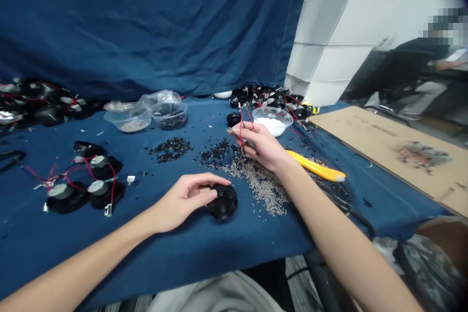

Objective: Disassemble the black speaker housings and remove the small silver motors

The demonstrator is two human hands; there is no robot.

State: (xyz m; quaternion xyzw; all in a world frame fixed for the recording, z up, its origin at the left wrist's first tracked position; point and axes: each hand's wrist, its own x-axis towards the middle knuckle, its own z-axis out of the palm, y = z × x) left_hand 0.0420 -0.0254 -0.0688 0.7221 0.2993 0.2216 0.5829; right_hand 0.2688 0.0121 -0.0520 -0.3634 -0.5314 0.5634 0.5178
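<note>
The left hand [185, 201], loosely curled, grips a black round part [224, 204]; the right hand [263, 145], nearly closed, pinches red wiring [241, 129].

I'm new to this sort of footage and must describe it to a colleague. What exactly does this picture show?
There's no machine here, just a person's two bare hands. The single picture comes from a camera worn on their head, looking forward and down. The left hand has thumb and fingers on a round black part; the right hand holds something with red wires, partly hidden by the fingers. On the blue cloth lie small silvery pieces, small black pieces, a yellow handle and, leftward, wired round units.
</note>
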